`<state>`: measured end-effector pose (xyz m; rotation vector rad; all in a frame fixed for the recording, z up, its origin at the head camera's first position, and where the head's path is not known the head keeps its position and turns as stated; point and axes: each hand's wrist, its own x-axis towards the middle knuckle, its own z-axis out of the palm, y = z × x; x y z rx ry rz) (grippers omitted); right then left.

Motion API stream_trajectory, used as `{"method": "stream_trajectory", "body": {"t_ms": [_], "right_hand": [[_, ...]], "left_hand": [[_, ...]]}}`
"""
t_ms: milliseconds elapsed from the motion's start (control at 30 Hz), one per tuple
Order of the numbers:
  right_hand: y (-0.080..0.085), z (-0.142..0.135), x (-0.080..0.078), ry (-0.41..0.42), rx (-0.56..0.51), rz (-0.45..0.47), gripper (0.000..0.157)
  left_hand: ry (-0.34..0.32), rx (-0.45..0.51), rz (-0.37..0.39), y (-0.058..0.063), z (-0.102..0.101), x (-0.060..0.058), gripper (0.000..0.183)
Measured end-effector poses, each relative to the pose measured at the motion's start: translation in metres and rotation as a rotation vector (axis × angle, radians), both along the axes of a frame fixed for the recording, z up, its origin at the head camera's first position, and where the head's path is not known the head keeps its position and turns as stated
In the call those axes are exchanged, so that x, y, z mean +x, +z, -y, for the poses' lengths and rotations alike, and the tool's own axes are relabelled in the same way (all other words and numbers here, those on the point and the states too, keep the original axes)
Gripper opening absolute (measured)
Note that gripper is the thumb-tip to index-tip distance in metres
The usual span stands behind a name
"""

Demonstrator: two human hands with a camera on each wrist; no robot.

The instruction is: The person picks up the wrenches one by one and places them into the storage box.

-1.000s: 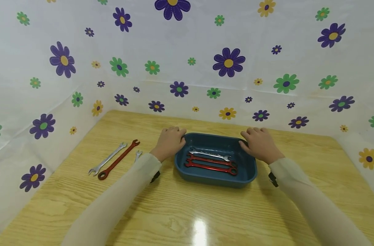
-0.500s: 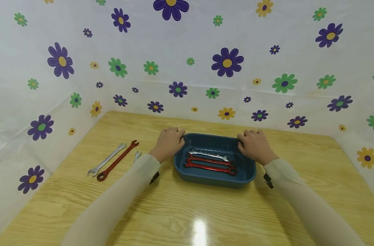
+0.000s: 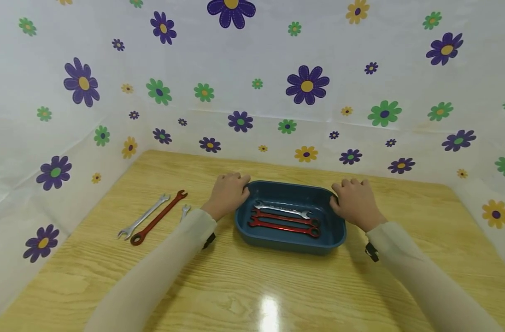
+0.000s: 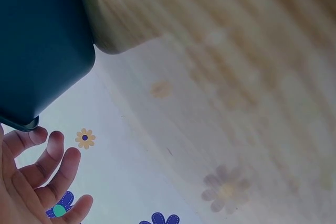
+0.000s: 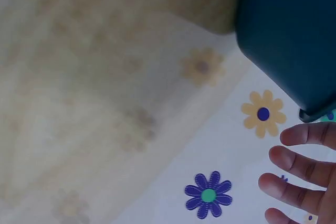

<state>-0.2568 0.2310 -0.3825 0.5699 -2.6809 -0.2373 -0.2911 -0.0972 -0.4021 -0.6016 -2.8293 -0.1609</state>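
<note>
A dark blue rectangular tub (image 3: 290,244) with rounded corners sits on the table. Inside lie a silver wrench (image 3: 283,210) and two red wrenches (image 3: 283,227), roughly parallel. My left hand (image 3: 228,196) holds the tub's rim at the far left corner, thumb over the edge. At the far right corner my right hand (image 3: 355,203) holds the rim, its thumb along the inner side. Both wrist views show the tub's outer wall, with the left fingers (image 4: 58,174) and right fingers (image 5: 294,190) spread, the index at the rim.
Left of the tub, a silver wrench (image 3: 144,216) and a red wrench (image 3: 159,218) lie side by side on the wooden table (image 3: 236,286). Another silver wrench (image 3: 185,210) is partly hidden by the left sleeve. Flower-patterned sheeting (image 3: 261,101) stands behind and at both sides.
My right hand first shifts left along the tub's rim, then back right and slightly nearer, its thumb moving outward to the edge. The left hand, tub and wrenches stay put.
</note>
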Motion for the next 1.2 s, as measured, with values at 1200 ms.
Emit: {"method": "stream_trajectory", "body": {"t_ms": [1200], "right_hand": [[-0.0067, 0.0009, -0.0003, 0.032, -0.048, 0.069, 0.021]], "left_hand": [[-0.042, 0.043, 0.009, 0.0085, 0.0069, -0.0074, 0.022]]}}
